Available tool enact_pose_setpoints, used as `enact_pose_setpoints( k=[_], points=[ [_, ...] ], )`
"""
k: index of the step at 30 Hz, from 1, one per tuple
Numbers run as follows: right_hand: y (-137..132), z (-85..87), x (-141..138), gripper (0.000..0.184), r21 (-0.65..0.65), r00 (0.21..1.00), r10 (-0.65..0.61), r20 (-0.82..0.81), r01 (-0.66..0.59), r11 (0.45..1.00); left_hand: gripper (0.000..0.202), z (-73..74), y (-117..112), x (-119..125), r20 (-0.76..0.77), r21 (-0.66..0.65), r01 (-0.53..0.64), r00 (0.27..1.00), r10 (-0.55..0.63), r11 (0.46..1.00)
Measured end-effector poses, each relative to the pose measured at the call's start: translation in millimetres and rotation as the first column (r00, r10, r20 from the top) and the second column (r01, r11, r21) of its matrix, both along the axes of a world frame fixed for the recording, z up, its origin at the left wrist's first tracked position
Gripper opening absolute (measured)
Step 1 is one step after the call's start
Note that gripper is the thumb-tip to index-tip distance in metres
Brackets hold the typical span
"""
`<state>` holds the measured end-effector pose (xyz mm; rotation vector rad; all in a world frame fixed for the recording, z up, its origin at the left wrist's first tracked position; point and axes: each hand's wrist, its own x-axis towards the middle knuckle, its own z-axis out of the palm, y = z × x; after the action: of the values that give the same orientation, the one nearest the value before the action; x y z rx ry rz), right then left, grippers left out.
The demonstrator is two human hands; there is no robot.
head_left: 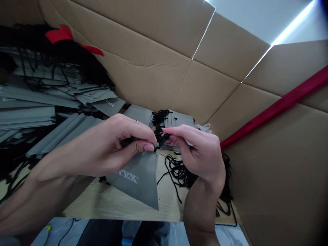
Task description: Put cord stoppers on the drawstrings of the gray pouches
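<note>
My left hand (112,147) is closed, pinching the top corner of a grey fabric drawstring bag (143,184) between thumb and forefinger. White letters ending in "TEX" show on the bag, which hangs down over the table, its upper part hidden behind the hand. My right hand (200,150) pinches a short black cord (163,139) right beside that corner. The cord runs between the fingertips of both hands; its exact end is hidden by the fingers. Beneath my right hand lies a loose tangle of black cords (176,171).
Stacks of grey bags (28,116) with black cords pile up at the left, a red strip (60,34) among them. More grey bags (139,114) lie behind my hands. Cardboard walls (153,68) enclose the wooden table (123,208); a dark red bar (276,106) slants across the right.
</note>
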<state>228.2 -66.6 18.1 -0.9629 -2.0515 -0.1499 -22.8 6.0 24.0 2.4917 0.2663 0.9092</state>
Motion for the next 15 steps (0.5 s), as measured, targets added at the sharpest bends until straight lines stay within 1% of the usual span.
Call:
enact_pose_setpoints(
  k=[2,5,9,12,15],
  points=[
    [1.5,-0.8,-4.9,0.020,0.063,0.997,-0.076,0.022,0.074,0.995,0.024,-1.6,-1.4,0.8,0.012,0.025,-0.039,0.999,0.038,0.999],
    [4.7,-3.4,-12.3,0.020,0.109,0.990,-0.138,-0.036,0.141,0.984,0.024,-4.9,-2.6,3.6,0.037,0.106,-0.079,0.997,0.075,0.991],
    [9.8,-7.4,-19.7,0.023,0.101,0.980,-0.159,-0.122,0.171,0.980,0.028,-9.7,-2.5,7.0,0.008,0.195,-0.044,0.999,0.043,0.980],
    [14.0,-8.7,-20.7,0.023,0.109,0.978,-0.154,-0.141,0.169,0.980,0.026,-11.3,-3.2,10.5,0.005,0.194,-0.059,0.998,0.059,0.979],
    [15.4,-7.9,-17.7,0.022,0.104,0.977,-0.149,-0.150,0.166,0.981,0.025,-9.9,-4.2,14.4,0.046,0.167,-0.099,0.995,0.092,0.981]
  ],
)
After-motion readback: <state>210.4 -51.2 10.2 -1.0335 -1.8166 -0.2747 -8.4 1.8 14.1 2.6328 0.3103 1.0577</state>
